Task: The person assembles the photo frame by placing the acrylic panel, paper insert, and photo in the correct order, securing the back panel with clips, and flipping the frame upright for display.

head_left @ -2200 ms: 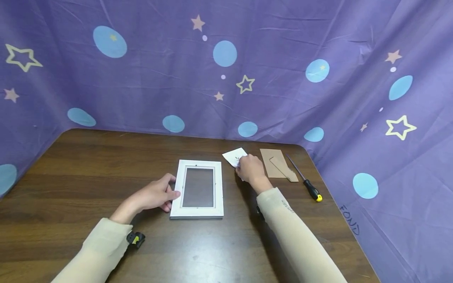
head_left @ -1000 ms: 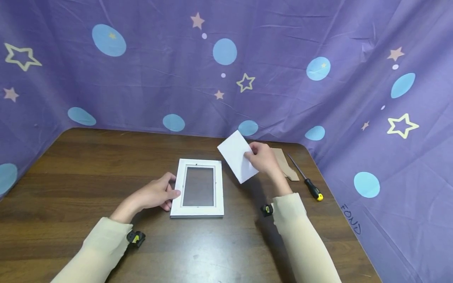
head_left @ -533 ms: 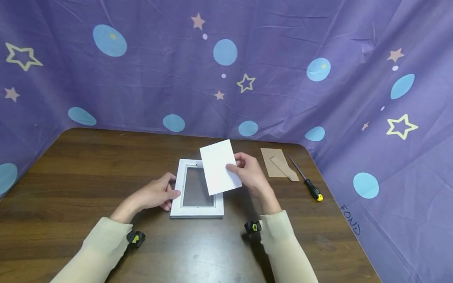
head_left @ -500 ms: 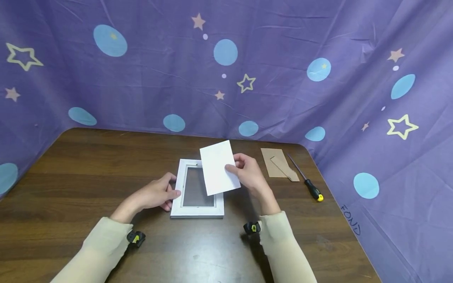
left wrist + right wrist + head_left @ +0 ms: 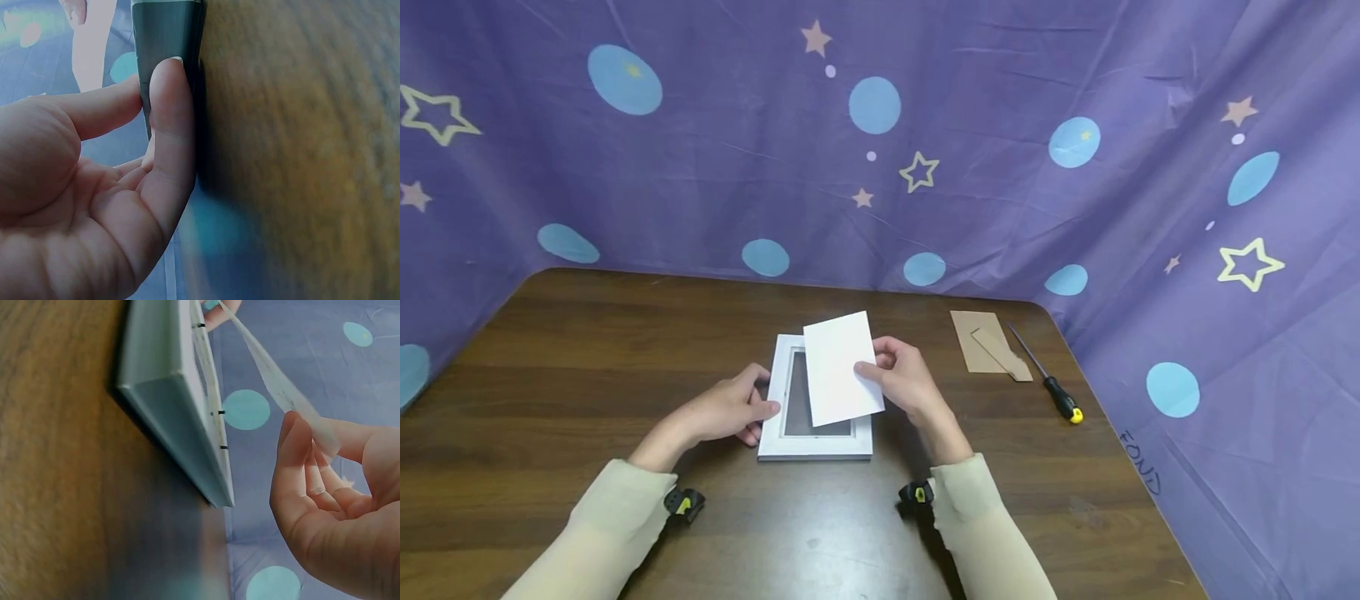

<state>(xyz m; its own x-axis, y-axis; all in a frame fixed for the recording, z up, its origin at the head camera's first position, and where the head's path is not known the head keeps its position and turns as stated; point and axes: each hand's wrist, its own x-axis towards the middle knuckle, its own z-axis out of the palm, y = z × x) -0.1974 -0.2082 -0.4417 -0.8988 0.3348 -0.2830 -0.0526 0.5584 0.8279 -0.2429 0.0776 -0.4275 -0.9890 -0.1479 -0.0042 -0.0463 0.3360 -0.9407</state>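
A white picture frame lies flat on the table, with small dark tabs along its inner edge in the right wrist view. My left hand grips its left side, thumb on top and fingers against the outer edge. Between the thumb and fingers of my right hand is a sheet of white paper, pinched at its right edge. The sheet hovers tilted above the frame and covers much of its opening. In the right wrist view a gap shows between the paper and the frame.
A brown backing board with a stand leg lies on the wooden table at the back right. Beside it is a screwdriver with a black and yellow handle. A purple curtain borders the table.
My right hand has picked the paper up from beside the backing board, turned its plain side up and carried it left over the frame. The left hand has kept its grip.
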